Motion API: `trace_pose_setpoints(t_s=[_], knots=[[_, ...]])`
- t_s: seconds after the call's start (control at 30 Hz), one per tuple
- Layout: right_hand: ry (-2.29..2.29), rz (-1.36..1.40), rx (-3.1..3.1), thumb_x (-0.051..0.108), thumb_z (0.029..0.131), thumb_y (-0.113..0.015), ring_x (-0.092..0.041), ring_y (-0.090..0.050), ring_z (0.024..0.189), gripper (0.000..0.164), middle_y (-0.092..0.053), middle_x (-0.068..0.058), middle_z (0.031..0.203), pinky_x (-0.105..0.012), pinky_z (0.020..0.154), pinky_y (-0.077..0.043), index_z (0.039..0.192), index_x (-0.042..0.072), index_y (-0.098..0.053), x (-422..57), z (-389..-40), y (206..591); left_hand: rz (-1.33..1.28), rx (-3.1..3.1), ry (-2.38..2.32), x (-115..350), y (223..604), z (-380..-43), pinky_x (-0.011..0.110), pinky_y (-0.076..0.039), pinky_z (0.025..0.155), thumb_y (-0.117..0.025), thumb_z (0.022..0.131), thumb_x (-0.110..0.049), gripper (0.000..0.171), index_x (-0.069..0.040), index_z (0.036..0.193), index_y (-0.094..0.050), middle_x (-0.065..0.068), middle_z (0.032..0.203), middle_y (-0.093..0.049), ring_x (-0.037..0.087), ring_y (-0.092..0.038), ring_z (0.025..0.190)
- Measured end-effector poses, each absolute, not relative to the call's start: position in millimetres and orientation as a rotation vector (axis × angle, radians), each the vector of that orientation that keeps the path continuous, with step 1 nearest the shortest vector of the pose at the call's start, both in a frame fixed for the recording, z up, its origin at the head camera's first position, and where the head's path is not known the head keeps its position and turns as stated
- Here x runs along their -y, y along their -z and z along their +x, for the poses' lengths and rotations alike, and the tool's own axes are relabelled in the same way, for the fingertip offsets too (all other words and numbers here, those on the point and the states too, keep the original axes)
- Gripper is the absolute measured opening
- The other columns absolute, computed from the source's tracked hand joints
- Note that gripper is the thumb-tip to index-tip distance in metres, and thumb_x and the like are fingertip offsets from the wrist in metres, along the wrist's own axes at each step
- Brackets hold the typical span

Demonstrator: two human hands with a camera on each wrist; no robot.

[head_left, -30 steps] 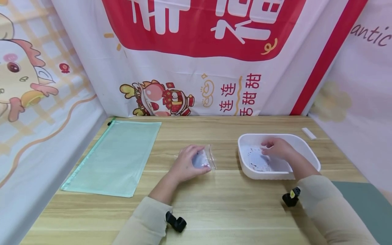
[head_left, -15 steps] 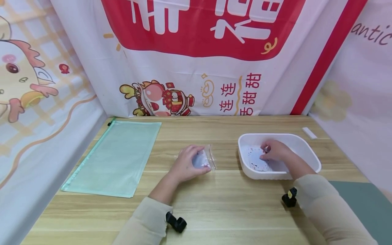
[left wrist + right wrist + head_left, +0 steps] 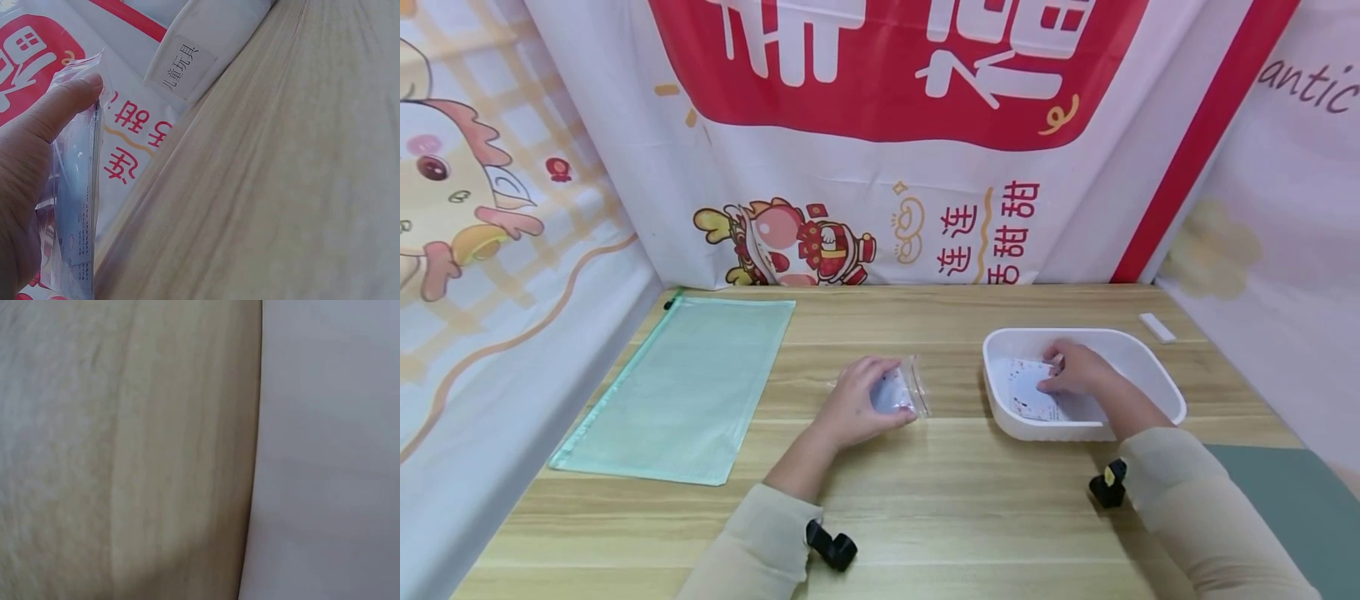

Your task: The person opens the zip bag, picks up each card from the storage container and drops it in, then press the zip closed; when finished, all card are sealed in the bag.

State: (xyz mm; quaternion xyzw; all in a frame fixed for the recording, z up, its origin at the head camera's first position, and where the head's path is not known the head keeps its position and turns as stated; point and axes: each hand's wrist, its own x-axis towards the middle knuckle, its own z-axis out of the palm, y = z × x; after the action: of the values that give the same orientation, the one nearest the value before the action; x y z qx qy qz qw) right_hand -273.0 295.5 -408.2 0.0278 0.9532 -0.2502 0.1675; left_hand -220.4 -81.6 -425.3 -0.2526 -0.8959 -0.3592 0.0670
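In the head view my left hand [image 3: 852, 402] grips a small clear zip bag [image 3: 912, 387] over the middle of the table. Something flat and pale blue with small print lies inside the bag; the left wrist view shows the thumb on the upper edge of the bag [image 3: 78, 181]. My right hand [image 3: 1078, 369] reaches into a white plastic basin [image 3: 1150, 379] on the right. Its thumb and fingers pinch the right edge of a pale, speckled card [image 3: 1032, 393] in the basin. The fingertips are partly hidden, and the right wrist view shows no hand.
A mint-green zip pouch [image 3: 677, 387] lies flat at the left. Behind the basin is a small white bar [image 3: 1157, 327]. A grey-green mat [image 3: 1285, 492] sits at the right edge. Printed cloths [image 3: 880, 208] hang at the back and sides of the wooden table [image 3: 925, 517].
My right fingers have shifted slightly at the speckled card, which now looks brighter and a little differently tilted. My left hand with the zip bag has stayed in place.
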Motion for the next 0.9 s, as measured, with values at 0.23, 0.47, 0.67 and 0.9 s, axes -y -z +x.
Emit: trace_pose_setpoints(t_s=[0.23,0.47,0.67,0.9], knots=[[0.751,0.182,-2.72,0.031,0.085,-0.075,-0.031,-0.051,0.1,0.045,-0.056,-0.017,0.109,-0.045,0.087,-0.046,0.114,0.004,-0.053,-298,-273,406,-0.761,2.701,1.082,82,427,-221,0.048,-0.043,0.101,-0.082,0.07,-0.046,0.078,-0.013,0.136,-0.056,0.008,0.13,-0.059,0.028,-0.054,0.119],[0.891,0.245,-2.664,0.035,0.095,-0.063,-0.024,-0.053,0.091,0.035,-0.059,-0.01,0.095,-0.031,0.078,-0.045,0.107,0.003,-0.059,-305,-271,399,-0.765,2.695,1.084,82,427,-222,0.047,-0.043,0.101,-0.083,0.07,-0.045,0.078,-0.013,0.136,-0.056,0.008,0.13,-0.059,0.028,-0.054,0.119],[0.944,0.243,-2.635,0.035,0.097,-0.059,-0.023,-0.055,0.091,0.036,-0.06,-0.011,0.096,-0.032,0.082,-0.048,0.109,0.001,-0.059,-305,-268,395,-0.759,2.701,1.085,82,427,-222,0.048,-0.044,0.101,-0.083,0.07,-0.045,0.079,-0.013,0.136,-0.056,0.008,0.13,-0.059,0.028,-0.054,0.119],[0.976,0.265,-2.657,0.037,0.097,-0.06,-0.025,-0.056,0.094,0.038,-0.061,-0.012,0.101,-0.034,0.084,-0.048,0.113,0.003,-0.059,-305,-266,394,-0.766,2.698,1.088,82,426,-222,0.047,-0.043,0.101,-0.083,0.07,-0.046,0.079,-0.012,0.137,-0.056,0.008,0.13,-0.059,0.028,-0.054,0.118]])
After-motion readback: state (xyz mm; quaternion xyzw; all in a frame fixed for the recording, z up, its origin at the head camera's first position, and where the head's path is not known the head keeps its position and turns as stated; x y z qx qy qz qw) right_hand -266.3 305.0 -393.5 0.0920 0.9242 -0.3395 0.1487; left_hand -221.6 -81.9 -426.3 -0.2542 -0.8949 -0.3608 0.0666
